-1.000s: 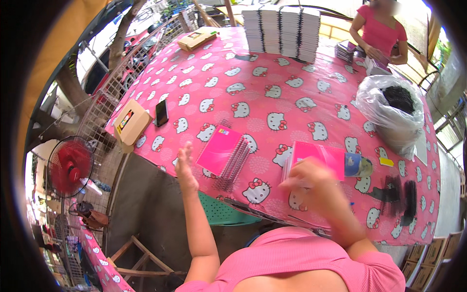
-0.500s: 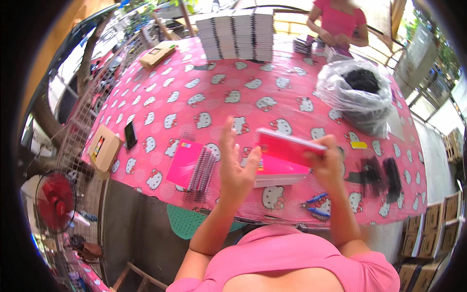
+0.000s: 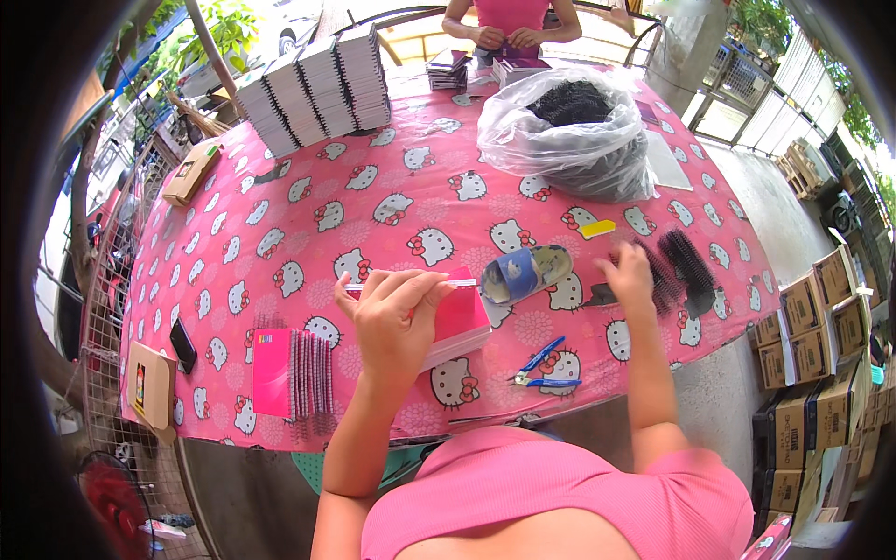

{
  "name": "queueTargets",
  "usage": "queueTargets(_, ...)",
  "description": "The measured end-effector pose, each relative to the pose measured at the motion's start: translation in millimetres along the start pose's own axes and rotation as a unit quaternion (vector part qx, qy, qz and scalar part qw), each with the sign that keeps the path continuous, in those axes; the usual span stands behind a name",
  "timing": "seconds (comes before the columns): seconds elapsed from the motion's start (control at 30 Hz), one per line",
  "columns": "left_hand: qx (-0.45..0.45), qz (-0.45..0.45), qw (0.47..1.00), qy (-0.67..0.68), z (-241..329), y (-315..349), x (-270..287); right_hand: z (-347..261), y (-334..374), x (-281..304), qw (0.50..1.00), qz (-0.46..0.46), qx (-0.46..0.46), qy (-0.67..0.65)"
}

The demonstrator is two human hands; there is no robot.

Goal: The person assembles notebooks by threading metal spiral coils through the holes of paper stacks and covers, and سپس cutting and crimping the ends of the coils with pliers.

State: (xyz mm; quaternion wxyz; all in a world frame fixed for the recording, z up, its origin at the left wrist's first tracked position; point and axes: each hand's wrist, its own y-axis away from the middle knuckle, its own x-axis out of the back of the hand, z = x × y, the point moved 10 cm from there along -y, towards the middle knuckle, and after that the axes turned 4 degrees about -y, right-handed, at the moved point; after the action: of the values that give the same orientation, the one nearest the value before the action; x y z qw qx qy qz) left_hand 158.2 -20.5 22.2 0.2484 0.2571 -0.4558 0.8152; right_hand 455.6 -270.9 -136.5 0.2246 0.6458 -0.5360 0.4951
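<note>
My left hand [image 3: 397,313] holds a thin pink notebook [image 3: 462,284] up on edge, its white page edges on top, fingers over it and thumb at the front. Beneath it lies a stack of pink-covered notebooks [image 3: 459,351]. My right hand [image 3: 631,276] is at the left side of a heap of black spiral binding coils [image 3: 665,280], thumb apart from its bent fingers; no held thing shows, and blur hides the fingertips. On the left lies a pile of pink notebooks [image 3: 273,371] with spirals fitted. Blue-handled pliers [image 3: 546,366] rest in front of the stack.
A blue slide sandal [image 3: 525,274] lies behind the stack. A clear plastic bag [image 3: 560,140] of black coils, tall notebook stacks [image 3: 313,89] and a yellow piece [image 3: 597,228] stand farther back. Another person's hands [image 3: 509,37] work at the far edge. Boxes [image 3: 801,411] are piled at right.
My right hand has let go of the notebook and moved right to the black coils. The notebook is now in my left hand, which was open. The view has turned right.
</note>
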Motion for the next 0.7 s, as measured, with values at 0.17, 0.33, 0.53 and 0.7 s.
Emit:
queueTargets(0.17, -0.003, 0.011, 1.0, 0.012, 0.1, 1.3, 1.2, 80.9, 7.0, -22.8, 0.999, 0.016, 0.021, 0.033)
queueTargets(0.33, 0.028, 0.043, 0.998, 0.024, -5.3, 2.3, 10.1, 4.3, 11.5, 30.6, 0.99, 0.081, 0.099, -0.064)
queueTargets(0.53, 0.012, 0.009, 1.0, 0.008, -8.8, 5.7, 1.7, -214.7, 86.3, 79.8, 0.871, -0.08, 0.271, -0.402)
queueTargets(0.7, 0.012, -0.001, 1.0, 0.007, -3.8, 5.9, 3.0, -236.0, 78.5, 89.1, 0.863, -0.072, 0.316, -0.388)
